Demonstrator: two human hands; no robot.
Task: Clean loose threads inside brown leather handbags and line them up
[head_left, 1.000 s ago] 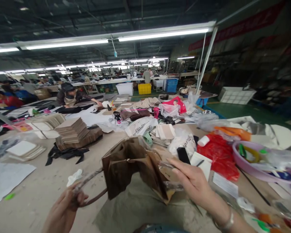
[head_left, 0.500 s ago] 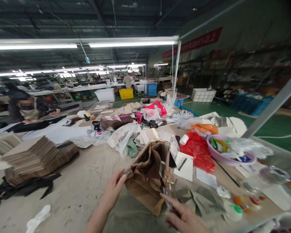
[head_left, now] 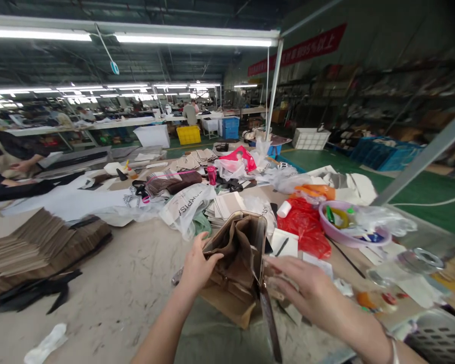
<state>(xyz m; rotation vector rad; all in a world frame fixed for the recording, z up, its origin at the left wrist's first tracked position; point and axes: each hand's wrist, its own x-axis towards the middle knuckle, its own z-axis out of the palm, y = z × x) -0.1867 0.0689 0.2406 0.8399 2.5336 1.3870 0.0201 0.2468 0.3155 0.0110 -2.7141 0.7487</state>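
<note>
An open brown bag (head_left: 233, 288) stands on the table in front of me, its mouth facing up and its folded lining showing. My left hand (head_left: 200, 263) grips the bag's left rim, thumb over the edge and fingers outside. At the right rim, beside the metal fitting, is my right hand (head_left: 301, 285), its fingers stretched out against the bag's side. From that fitting a dark strap (head_left: 269, 323) hangs down towards the table's front.
Stacked brown pieces (head_left: 41, 253) lie at the left, plastic bags (head_left: 189, 207) behind the bag. A purple basin (head_left: 354, 235), red plastic bag (head_left: 305, 227) and clear jar (head_left: 405, 265) are at the right. A person's hand (head_left: 23, 167) shows far left.
My left hand has moved up onto the bag's rim. My right hand has risen and let go of the wrapped strap part, and the strap now hangs lower. The view has shifted.
</note>
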